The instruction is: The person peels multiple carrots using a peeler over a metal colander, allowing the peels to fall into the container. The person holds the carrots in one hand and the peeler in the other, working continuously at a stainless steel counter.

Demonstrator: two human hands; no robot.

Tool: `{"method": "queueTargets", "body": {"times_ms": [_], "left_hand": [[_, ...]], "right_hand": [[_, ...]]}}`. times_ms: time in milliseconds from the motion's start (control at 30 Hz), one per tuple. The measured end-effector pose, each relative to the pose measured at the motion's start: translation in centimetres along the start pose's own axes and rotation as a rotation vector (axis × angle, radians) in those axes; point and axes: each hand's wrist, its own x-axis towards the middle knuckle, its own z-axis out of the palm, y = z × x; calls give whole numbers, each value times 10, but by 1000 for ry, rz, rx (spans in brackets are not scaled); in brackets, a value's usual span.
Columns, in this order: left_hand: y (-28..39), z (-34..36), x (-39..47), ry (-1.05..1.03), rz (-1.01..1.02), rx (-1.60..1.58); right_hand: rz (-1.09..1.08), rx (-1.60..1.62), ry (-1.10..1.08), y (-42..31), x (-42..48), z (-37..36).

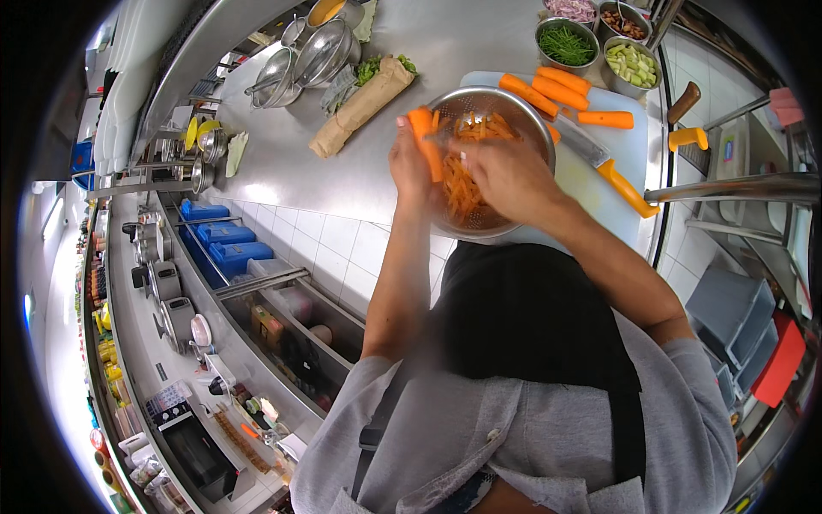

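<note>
Upright in my left hand [409,167] is a peeled carrot [424,138], held over the left rim of a perforated steel colander [536,122]. My right hand [510,177], blurred by motion, grips a small tool [442,137] against the carrot's side; it looks like a peeler, though its shape is unclear. Orange carrot strips [461,193] lie in the colander below both hands. Beyond the colander, several peeled carrots [559,92] rest on a white cutting board [620,154]. A knife with a yellow handle [626,186] lies there too, its blade beside the carrots.
Steel bowls of sliced green vegetable [566,45] and pale green chunks [632,64] stand behind the board. A brown paper roll [363,106] with leafy greens lies at the left, near wire strainers [324,54]. A metal rail [732,187] runs at the right.
</note>
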Motion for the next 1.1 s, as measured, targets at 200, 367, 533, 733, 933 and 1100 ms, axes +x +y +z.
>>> {"method": "queueTargets", "body": {"times_ms": [200, 367, 533, 733, 933, 1100], "left_hand": [[2, -31, 19, -108, -141, -222], [-8, -41, 10, -224, -167, -113], [-11, -20, -6, -183, -120, -72], [-3, -47, 16, -215, -112, -208], [-3, -35, 6, -235, -183, -165], [-11, -28, -6, -307, -160, -91]], "right_hand": [[78, 113, -266, 2, -51, 15], [46, 151, 49, 14, -16, -5], [42, 44, 50, 2, 14, -10], [-31, 116, -257, -1, -42, 25], [103, 103, -89, 16, -22, 4], [66, 55, 71, 14, 6, -18]]}}
